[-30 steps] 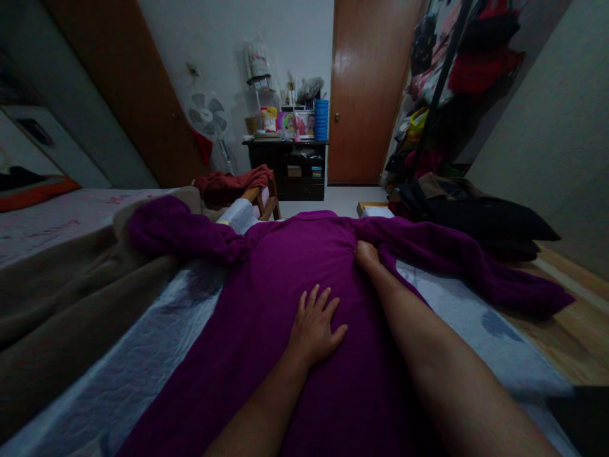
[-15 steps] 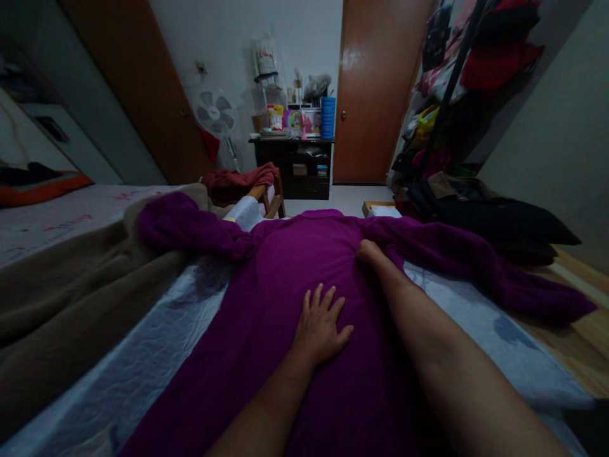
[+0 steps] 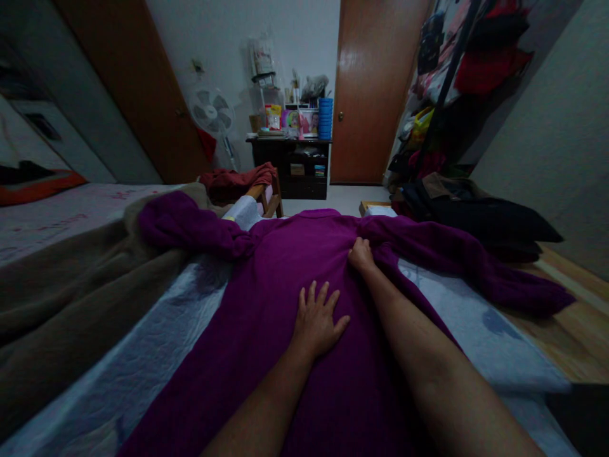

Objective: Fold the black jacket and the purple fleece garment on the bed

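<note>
I rest my open left hand (image 3: pixel 316 325) flat on the long-sleeved purple fabric garment (image 3: pixel 271 285), spread over the pale blue patterned bedding (image 3: pixel 480 346). My right hand (image 3: pixel 361 255) is clenched against its upper part; I cannot tell whether it pinches cloth.

You were in a home, in what looked like a bedroom. In front of you a pale quilted mattress (image 3: pixel 157 343) stretched out, with a patterned pink sheet (image 3: pixel 57 222) beyond it on the left. Against the far wall stood a dark cabinet (image 3: pixel 266 158), its top crowded with household odds and ends, and a white standing fan (image 3: pixel 212 111) to its left. You faced a closed wooden door (image 3: pixel 380 89) right of the cabinet, and bags and clothes (image 3: pixel 485 70) hung at the far right.
</note>
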The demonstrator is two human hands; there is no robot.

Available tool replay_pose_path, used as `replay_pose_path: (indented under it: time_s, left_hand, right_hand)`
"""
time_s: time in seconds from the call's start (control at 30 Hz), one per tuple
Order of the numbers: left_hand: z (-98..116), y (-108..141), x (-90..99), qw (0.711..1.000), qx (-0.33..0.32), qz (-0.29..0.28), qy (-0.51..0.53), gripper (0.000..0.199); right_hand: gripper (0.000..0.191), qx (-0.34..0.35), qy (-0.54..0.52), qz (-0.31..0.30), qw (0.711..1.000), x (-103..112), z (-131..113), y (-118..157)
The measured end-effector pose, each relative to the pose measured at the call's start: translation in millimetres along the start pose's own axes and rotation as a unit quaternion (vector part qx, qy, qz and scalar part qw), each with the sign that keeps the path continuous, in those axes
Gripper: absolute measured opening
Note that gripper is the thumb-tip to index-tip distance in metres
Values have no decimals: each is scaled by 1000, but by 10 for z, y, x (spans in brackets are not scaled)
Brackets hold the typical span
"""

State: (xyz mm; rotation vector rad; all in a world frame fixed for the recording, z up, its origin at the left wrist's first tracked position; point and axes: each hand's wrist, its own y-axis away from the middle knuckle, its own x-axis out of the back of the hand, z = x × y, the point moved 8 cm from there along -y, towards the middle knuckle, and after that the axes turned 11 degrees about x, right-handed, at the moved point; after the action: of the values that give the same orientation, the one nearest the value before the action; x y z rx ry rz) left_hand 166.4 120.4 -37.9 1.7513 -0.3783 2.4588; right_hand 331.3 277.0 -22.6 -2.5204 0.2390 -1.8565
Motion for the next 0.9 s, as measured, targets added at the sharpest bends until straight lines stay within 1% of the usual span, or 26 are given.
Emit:
replay_pose_path:
  time_s: [0.13, 0.2, 0.27, 0.33, 0.47, 0.53, 0.6, 0.67, 0.73, 0.8, 0.83, 0.9]
  left_hand:
    - [-19, -2, -7, 1000, 15, 15, -8, 62]
    - [-30, -2, 0, 999, 25, 19, -13, 61]
    - [-39, -1, 9, 999, 32, 21, -17, 61]
    - [-49, 0, 19, 999, 38, 22, -21, 61]
    - [-73, 3, 26, 998, 48, 19, -26, 63]
    - [-75, 3, 23, 998, 48, 16, -25, 63]
    - [-70, 0, 16, 999, 47, 14, -24, 63]
    - [-64, -9, 1, 998, 49, 9, -23, 64]
    - [-69, -24, -16, 998, 53, -1, -21, 66]
    - [-100, -50, -25, 998, 51, -16, -19, 69]
    - [-134, -68, -25, 998, 49, -26, -18, 69]
    - [-261, -115, -4, 998, 45, -40, -24, 67]
  right_hand:
    - [56, 13, -4, -18, 1000, -178, -134, 340]
    - [59, 26, -2, -33, 999, -278, -146, 500]
    - [60, 47, 1, -43, 998, -329, -99, 597]
    - [61, 65, 8, -47, 997, -318, 12, 627]
    - [60, 77, 22, -46, 996, -199, 263, 575]
    - [60, 64, 23, -52, 996, -159, 323, 533]
    - [61, 34, 18, -63, 997, -152, 318, 490]
    - [63, 3, 11, -72, 997, -173, 241, 453]
    - [63, -5, 4, -72, 997, -219, 91, 433]
    - [61, 19, 0, -53, 998, -267, -99, 441]
    - [59, 37, 3, -34, 999, -281, -187, 458]
    - [56, 63, 17, 0, 998, -308, -303, 509]
